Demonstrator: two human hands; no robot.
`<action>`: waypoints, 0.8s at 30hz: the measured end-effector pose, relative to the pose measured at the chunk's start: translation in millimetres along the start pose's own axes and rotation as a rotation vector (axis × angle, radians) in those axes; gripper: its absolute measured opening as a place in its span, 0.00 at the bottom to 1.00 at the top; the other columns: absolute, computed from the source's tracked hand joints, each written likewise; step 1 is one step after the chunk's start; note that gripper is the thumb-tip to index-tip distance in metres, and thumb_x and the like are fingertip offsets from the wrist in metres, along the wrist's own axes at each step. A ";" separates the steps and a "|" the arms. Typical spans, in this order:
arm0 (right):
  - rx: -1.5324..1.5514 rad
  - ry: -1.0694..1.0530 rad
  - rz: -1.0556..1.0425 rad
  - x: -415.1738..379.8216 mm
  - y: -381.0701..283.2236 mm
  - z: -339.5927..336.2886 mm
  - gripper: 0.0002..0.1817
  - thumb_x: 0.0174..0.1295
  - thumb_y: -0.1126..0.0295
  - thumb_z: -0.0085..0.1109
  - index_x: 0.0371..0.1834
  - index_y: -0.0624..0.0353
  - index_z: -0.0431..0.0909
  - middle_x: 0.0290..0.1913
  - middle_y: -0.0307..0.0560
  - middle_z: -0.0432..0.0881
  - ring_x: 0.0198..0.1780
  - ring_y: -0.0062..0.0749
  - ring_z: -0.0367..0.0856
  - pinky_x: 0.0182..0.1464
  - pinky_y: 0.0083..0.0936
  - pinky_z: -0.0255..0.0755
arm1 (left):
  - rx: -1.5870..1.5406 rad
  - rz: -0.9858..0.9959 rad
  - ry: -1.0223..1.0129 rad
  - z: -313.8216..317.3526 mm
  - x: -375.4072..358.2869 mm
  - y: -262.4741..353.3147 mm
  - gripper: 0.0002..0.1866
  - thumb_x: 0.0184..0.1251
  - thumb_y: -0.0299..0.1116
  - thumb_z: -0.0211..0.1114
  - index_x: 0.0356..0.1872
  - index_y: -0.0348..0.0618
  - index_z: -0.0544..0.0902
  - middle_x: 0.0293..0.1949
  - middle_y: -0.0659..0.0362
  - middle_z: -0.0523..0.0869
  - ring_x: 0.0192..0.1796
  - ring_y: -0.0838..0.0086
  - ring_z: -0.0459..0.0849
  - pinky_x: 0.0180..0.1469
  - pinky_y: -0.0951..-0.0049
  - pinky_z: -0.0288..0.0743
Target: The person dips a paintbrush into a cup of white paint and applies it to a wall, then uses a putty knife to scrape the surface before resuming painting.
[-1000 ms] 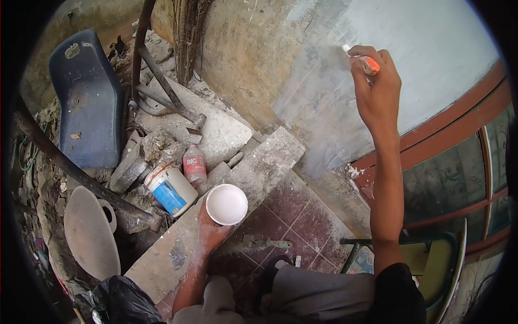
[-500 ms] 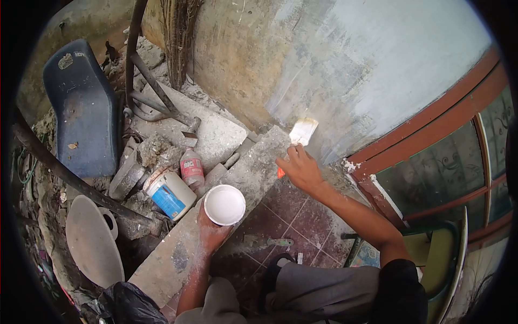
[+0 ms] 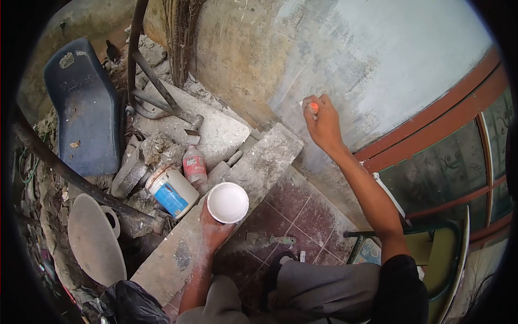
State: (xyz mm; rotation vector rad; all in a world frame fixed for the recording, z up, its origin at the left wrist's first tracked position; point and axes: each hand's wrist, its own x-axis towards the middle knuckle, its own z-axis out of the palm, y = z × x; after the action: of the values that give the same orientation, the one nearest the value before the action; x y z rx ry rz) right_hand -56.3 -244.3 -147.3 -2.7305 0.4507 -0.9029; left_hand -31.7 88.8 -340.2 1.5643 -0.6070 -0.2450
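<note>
My left hand (image 3: 215, 229) is wrapped round a cup of white paint (image 3: 227, 202), held upright over the concrete ledge (image 3: 253, 167). My right hand (image 3: 325, 121) is closed on a paintbrush (image 3: 313, 107) up against the wall (image 3: 350, 70). Only the orange end of its handle shows between my fingers, and the bristles are hidden behind the hand. The wall there is bare and stained low down, with pale paint higher up and to the right.
A paint bucket (image 3: 174, 193) and a plastic bottle (image 3: 194, 167) stand among rubble left of the ledge. A scraper (image 3: 283, 240) lies on the tiled floor. A blue plastic seat (image 3: 86, 119), a grey basin (image 3: 96, 240), a brown window frame (image 3: 426, 121) and a green chair (image 3: 431, 248) surround me.
My right hand has moved up and slightly right along the wall, turning the brush so its white bristles no longer show. My left hand and the cup have stayed nearly still.
</note>
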 end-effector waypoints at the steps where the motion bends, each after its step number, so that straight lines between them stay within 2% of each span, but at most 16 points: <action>1: 0.010 0.047 -0.019 6.7 -7.7 -10.6 0.05 0.68 0.71 0.57 0.44 0.55 0.80 0.35 0.53 0.69 0.34 0.50 0.75 0.38 0.42 0.71 | 0.004 -0.011 0.004 -0.6 0.2 2.1 0.33 0.51 0.29 0.79 0.61 0.34 0.75 0.53 0.48 0.85 0.55 0.60 0.85 0.59 0.61 0.78; 3: 0.062 0.027 -0.022 23.0 -22.2 -35.6 0.05 0.68 0.71 0.57 0.43 0.55 0.80 0.34 0.51 0.69 0.34 0.46 0.75 0.38 0.40 0.70 | 0.006 -0.035 -0.035 -3.0 0.6 7.6 0.39 0.50 0.33 0.81 0.65 0.35 0.73 0.59 0.46 0.82 0.61 0.55 0.83 0.63 0.59 0.76; 7: 0.213 -0.014 -0.006 35.3 3.2 -29.4 0.05 0.67 0.71 0.58 0.41 0.60 0.80 0.33 0.49 0.73 0.35 0.38 0.75 0.41 0.36 0.71 | 0.007 -0.037 -0.058 -3.1 -0.6 -1.5 0.40 0.50 0.33 0.81 0.65 0.36 0.73 0.58 0.46 0.82 0.61 0.55 0.83 0.64 0.59 0.75; 10: 0.284 -0.108 0.124 11.1 23.5 2.4 0.08 0.66 0.69 0.60 0.40 0.63 0.79 0.34 0.53 0.77 0.38 0.41 0.79 0.44 0.35 0.72 | 0.028 -0.064 -0.056 -2.2 -0.1 0.1 0.40 0.50 0.33 0.81 0.65 0.36 0.73 0.59 0.46 0.82 0.62 0.55 0.83 0.64 0.59 0.75; 12: 0.268 -0.157 0.152 -4.1 67.4 29.9 0.10 0.65 0.68 0.63 0.40 0.65 0.78 0.35 0.56 0.80 0.40 0.44 0.81 0.45 0.35 0.73 | 0.023 -0.011 -0.016 -1.0 0.7 3.1 0.32 0.51 0.29 0.78 0.59 0.34 0.76 0.52 0.48 0.85 0.55 0.58 0.85 0.60 0.60 0.77; 14: 0.204 -0.186 0.157 -13.9 94.5 39.5 0.11 0.64 0.67 0.64 0.39 0.65 0.77 0.36 0.59 0.81 0.42 0.48 0.82 0.45 0.37 0.73 | 0.038 -0.025 -0.040 -2.7 0.1 0.8 0.36 0.50 0.31 0.80 0.62 0.35 0.75 0.56 0.47 0.83 0.59 0.56 0.84 0.62 0.59 0.76; 15: 0.205 -0.191 0.157 -16.1 94.4 34.1 0.11 0.64 0.67 0.64 0.39 0.65 0.77 0.36 0.59 0.81 0.42 0.48 0.82 0.45 0.37 0.73 | 0.056 -0.036 -0.070 -4.3 -0.5 0.1 0.40 0.50 0.33 0.82 0.66 0.36 0.73 0.60 0.45 0.81 0.62 0.54 0.82 0.64 0.58 0.75; 18: 0.195 -0.241 0.151 -8.6 67.3 5.9 0.10 0.65 0.68 0.63 0.40 0.65 0.77 0.37 0.58 0.79 0.41 0.50 0.81 0.44 0.39 0.74 | 0.072 -0.031 -0.042 -4.1 0.6 8.3 0.41 0.50 0.34 0.82 0.66 0.36 0.73 0.60 0.45 0.81 0.62 0.54 0.82 0.64 0.58 0.75; 20: -0.004 -0.191 -0.043 2.5 33.6 -20.6 0.08 0.65 0.70 0.62 0.41 0.62 0.78 0.36 0.55 0.76 0.38 0.48 0.80 0.41 0.38 0.73 | 0.073 -0.047 -0.042 -4.1 0.3 8.7 0.41 0.50 0.35 0.83 0.66 0.36 0.73 0.60 0.45 0.81 0.62 0.54 0.82 0.64 0.58 0.76; 24: 0.033 -0.118 -0.022 18.8 7.1 -50.4 0.05 0.66 0.72 0.59 0.42 0.60 0.78 0.34 0.53 0.72 0.36 0.46 0.78 0.39 0.37 0.72 | 0.051 -0.076 -0.066 -4.6 1.4 10.1 0.42 0.50 0.35 0.84 0.66 0.36 0.73 0.60 0.45 0.81 0.62 0.54 0.83 0.64 0.58 0.77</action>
State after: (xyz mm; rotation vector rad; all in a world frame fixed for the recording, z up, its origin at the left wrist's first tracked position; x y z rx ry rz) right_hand -74.2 -263.6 -99.9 -2.7450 0.3801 -0.7418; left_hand -30.5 92.3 -329.6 1.6359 -0.6098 -0.3414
